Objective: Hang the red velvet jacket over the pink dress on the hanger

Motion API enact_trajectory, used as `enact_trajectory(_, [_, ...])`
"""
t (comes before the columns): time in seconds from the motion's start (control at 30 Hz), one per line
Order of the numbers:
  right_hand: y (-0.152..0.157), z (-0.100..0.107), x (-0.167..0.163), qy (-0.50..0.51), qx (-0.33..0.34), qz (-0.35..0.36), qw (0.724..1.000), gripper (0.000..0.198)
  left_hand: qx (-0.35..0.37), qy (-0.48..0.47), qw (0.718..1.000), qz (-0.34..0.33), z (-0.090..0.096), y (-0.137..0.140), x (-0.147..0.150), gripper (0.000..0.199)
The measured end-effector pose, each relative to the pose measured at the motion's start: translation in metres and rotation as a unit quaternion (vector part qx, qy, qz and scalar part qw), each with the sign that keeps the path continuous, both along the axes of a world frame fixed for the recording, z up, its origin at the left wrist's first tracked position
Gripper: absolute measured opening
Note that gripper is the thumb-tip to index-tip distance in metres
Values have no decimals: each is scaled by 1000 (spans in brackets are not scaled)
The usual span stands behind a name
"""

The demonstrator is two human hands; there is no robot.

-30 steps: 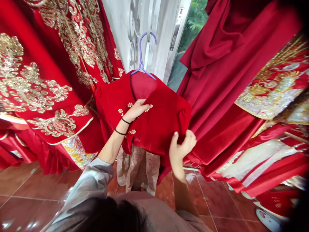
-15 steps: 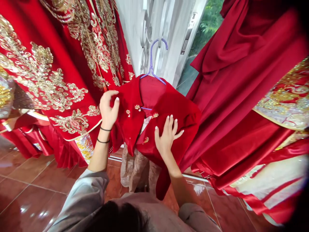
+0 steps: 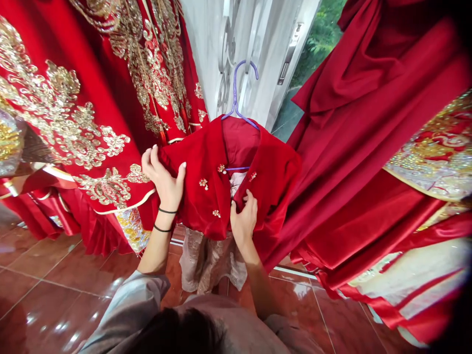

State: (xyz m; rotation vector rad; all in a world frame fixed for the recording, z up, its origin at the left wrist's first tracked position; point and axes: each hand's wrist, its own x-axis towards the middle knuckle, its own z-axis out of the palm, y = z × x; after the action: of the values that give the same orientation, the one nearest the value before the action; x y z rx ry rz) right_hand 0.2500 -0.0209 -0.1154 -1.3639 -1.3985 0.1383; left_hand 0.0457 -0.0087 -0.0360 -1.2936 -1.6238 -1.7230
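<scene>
A red velvet jacket (image 3: 199,157) with small jewelled flower ornaments hangs in front of me on a purple hanger (image 3: 236,91). At the jacket's left side, my left hand (image 3: 165,184) rests by the sleeve, thumb and fingers spread apart. My right hand (image 3: 245,216) is closed on the front edge of the jacket, thumb and fingers bent around the velvet near the opening. Pale lining or cloth shows between the two front panels. Part of the right panel is hidden by my right hand.
Red gowns with gold embroidery (image 3: 84,118) hang on the left. Plain and beaded red garments (image 3: 332,147) fill the right. A white door frame (image 3: 283,64) stands behind the hanger. Sheer beige fabric (image 3: 210,260) hangs below, over the red tiled floor (image 3: 55,305).
My right hand has moved left from lying spread on the right panel to gripping the front edge. The front panels are closer together. My left hand has shifted slightly left and down.
</scene>
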Motion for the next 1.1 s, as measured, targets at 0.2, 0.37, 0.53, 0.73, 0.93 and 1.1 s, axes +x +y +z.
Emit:
enact_trajectory(0.2, [6, -23, 20, 133, 25, 40, 990, 28, -54, 43, 997, -30, -36, -10, 73, 67])
enact_trajectory(0.37, [9, -25, 35, 151, 11, 34, 988, 37, -140, 64, 987, -48, -61, -8, 102, 62])
enact_trajectory(0.53, [12, -32, 52, 143, -4, 50, 988, 40, -135, 180, 964, -141, -58, -15, 75, 36])
enact_trajectory(0.73, [8, -28, 52, 153, -19, 79, 985, 42, -174, 55, 958, -221, -27, -17, 70, 18])
enact_trajectory(0.93, [-2, -18, 48, 165, 7, 108, 980, 40, -150, 46, 884, -441, -4, 16, 116, 13])
enact_trajectory(1.1, [-46, 9, 32, 110, 124, 146, 975, 40, -166, 19, 848, -503, 1, 56, 125, 13])
